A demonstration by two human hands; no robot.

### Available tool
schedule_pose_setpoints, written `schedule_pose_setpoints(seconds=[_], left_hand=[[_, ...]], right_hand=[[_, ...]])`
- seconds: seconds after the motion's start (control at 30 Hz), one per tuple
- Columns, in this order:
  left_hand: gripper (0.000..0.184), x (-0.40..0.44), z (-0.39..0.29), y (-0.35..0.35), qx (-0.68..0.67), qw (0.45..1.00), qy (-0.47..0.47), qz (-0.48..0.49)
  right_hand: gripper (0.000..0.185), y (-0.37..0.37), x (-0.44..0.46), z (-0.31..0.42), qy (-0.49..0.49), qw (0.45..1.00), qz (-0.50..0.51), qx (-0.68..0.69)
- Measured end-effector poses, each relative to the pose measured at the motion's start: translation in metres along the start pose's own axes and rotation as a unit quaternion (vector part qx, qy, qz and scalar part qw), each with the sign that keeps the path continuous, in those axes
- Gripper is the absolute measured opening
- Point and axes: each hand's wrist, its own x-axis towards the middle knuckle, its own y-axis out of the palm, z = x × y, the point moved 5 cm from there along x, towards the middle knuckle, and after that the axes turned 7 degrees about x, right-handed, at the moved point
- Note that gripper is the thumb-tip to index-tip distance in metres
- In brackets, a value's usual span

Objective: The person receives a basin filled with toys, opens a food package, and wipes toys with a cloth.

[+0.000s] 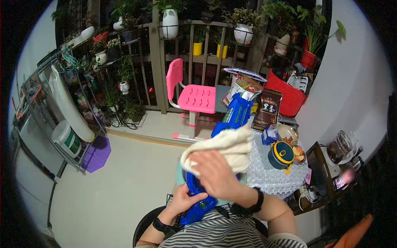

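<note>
My left hand (185, 199) grips the near part of a long blue plastic object (199, 211) that rests against my lap. Farther along, its blue body (236, 113) reaches up over the table's edge. My right hand (213, 171) is wrapped round a cream cloth (225, 146), which is folded over the middle of the blue object and hides that part. Both wrists wear dark bands.
A round table with a lace cloth (264, 175) is on the right, bearing a dark green lidded pot (281, 155), a brown packet (266, 109) and a blue box (269, 135). A pink chair (197, 98) stands ahead. A rack with a white bucket (66, 138) is at the left.
</note>
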Motion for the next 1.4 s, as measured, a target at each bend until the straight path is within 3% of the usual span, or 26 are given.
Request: schedule_pose_setpoints(seconds=[0.07, 0.13, 0.2, 0.23, 0.27, 0.3, 0.33, 0.37, 0.43, 0.47, 0.5, 0.6, 0.67, 0.73, 0.8, 0.93, 1.0, 1.03, 1.07, 1.13, 1.2, 1.27, 1.3, 1.33, 1.4], left_hand=[[0.032, 0.002, -0.001, -0.005, 0.014, 1.000, -0.010, 0.005], [0.032, 0.000, -0.003, -0.011, 0.098, 0.991, -0.094, 0.018], [0.032, 0.002, -0.006, -0.006, 0.036, 0.998, -0.043, 0.001], [0.032, 0.003, -0.009, -0.006, -0.030, 0.999, 0.012, -0.013], [0.032, 0.003, -0.008, -0.007, -0.029, 0.999, 0.013, -0.014], [0.033, 0.004, -0.007, -0.008, -0.008, 1.000, 0.011, -0.013], [0.033, 0.003, -0.005, -0.008, 0.013, 1.000, 0.009, -0.014], [0.033, 0.004, -0.003, -0.008, 0.009, 1.000, 0.009, -0.017], [0.033, 0.005, -0.002, -0.009, -0.008, 1.000, 0.013, -0.014], [0.033, 0.005, -0.004, -0.010, -0.010, 1.000, 0.012, -0.017], [0.033, 0.005, -0.005, -0.010, -0.030, 1.000, 0.005, -0.007], [0.032, 0.005, -0.004, -0.011, -0.047, 0.999, 0.006, 0.014], [0.032, 0.005, -0.005, -0.010, -0.044, 0.999, 0.014, 0.025], [0.032, 0.003, -0.011, -0.008, -0.040, 0.997, 0.048, 0.051], [0.032, 0.004, -0.007, -0.007, -0.036, 0.997, 0.038, 0.061], [0.033, 0.002, -0.010, -0.002, -0.013, 0.998, 0.036, 0.058], [0.033, 0.002, -0.010, -0.002, -0.008, 0.998, 0.026, 0.061], [0.033, 0.003, -0.010, -0.003, -0.004, 0.998, 0.018, 0.059], [0.033, 0.003, -0.009, -0.003, -0.003, 0.998, 0.019, 0.062], [0.032, 0.003, -0.004, -0.005, -0.063, 0.995, -0.008, 0.070], [0.032, 0.003, -0.006, -0.006, -0.055, 0.996, 0.004, 0.068], [0.032, 0.004, -0.007, -0.007, -0.048, 0.997, 0.017, 0.063], [0.032, 0.004, -0.006, -0.008, -0.050, 0.997, 0.019, 0.060], [0.032, 0.004, -0.005, -0.009, -0.052, 0.997, 0.021, 0.058], [0.032, 0.006, -0.002, -0.010, -0.048, 0.997, 0.021, 0.058]], right_hand=[[0.034, 0.011, -0.009, 0.010, -0.005, 0.999, 0.017, 0.032], [0.035, 0.013, -0.007, 0.011, -0.009, 0.997, 0.031, 0.069], [0.032, -0.001, 0.002, 0.001, -0.005, 0.996, 0.004, 0.094], [0.026, -0.018, 0.011, -0.004, -0.026, 0.992, -0.038, 0.116], [0.021, -0.031, 0.010, -0.018, 0.076, 0.971, -0.098, 0.202], [0.021, -0.042, -0.002, -0.037, 0.267, 0.919, -0.133, 0.257], [0.021, -0.057, 0.002, -0.051, 0.253, 0.870, -0.254, 0.338], [0.024, -0.093, 0.013, -0.046, 0.239, 0.904, -0.289, 0.206], [0.022, -0.142, 0.019, -0.065, 0.184, 0.865, -0.404, 0.234], [0.024, -0.163, 0.019, -0.071, 0.187, 0.838, -0.485, 0.163], [0.026, -0.180, 0.023, -0.077, 0.162, 0.814, -0.501, 0.246], [0.030, -0.199, 0.037, -0.087, 0.136, 0.807, -0.513, 0.258], [0.032, -0.185, 0.036, -0.120, 0.149, 0.855, -0.402, 0.294], [0.034, -0.154, 0.042, -0.122, 0.220, 0.910, -0.295, 0.192], [0.034, -0.128, 0.040, -0.135, 0.283, 0.842, -0.259, 0.379], [0.034, -0.130, 0.028, -0.158, 0.281, 0.857, -0.266, 0.342], [0.042, -0.130, 0.015, -0.171, 0.320, 0.785, -0.323, 0.422], [0.043, -0.124, 0.012, -0.180, 0.316, 0.722, -0.392, 0.475], [0.043, -0.125, 0.007, -0.181, 0.315, 0.722, -0.395, 0.473], [0.034, -0.140, -0.005, -0.172, 0.218, 0.679, -0.531, 0.458], [0.030, -0.155, 0.002, -0.136, 0.174, 0.710, -0.571, 0.374], [0.025, -0.164, 0.009, -0.106, 0.176, 0.828, -0.506, 0.164], [0.023, -0.164, 0.003, -0.113, 0.177, 0.850, -0.480, 0.120], [0.023, -0.164, 0.000, -0.112, 0.177, 0.850, -0.481, 0.119], [0.023, -0.156, 0.002, -0.112, 0.199, 0.882, -0.390, 0.176]])
